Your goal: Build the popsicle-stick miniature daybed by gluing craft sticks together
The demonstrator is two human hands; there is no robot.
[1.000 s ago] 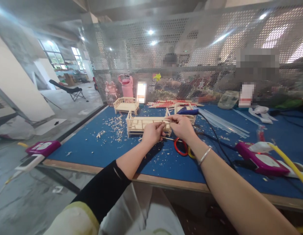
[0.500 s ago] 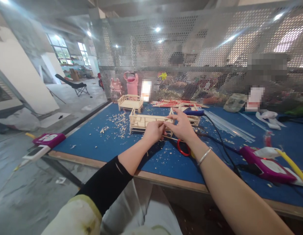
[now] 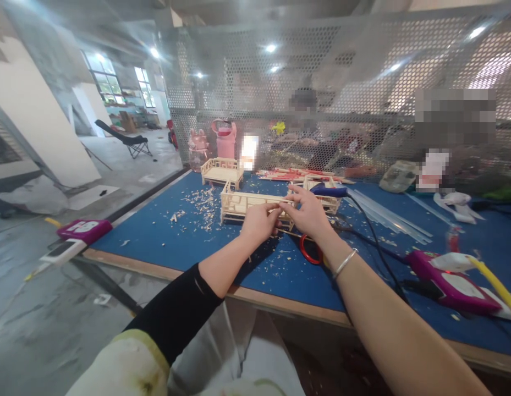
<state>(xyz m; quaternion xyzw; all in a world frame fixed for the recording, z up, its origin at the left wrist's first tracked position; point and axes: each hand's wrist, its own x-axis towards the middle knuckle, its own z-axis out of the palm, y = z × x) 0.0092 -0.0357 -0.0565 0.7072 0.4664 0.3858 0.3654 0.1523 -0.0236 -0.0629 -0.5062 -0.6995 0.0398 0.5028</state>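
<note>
Steadying the near wooden frame (image 3: pixel 237 205) helps: at its right end, the left hand (image 3: pixel 258 223) curls its fingers, the right hand (image 3: pixel 308 213) half spreads; I can't tell any grip.

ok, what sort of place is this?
Probably a small craft workshop: the blue-topped table carries small wooden-looking frames, pale scraps and clear sticks, while the floor looks like bare concrete.
</note>
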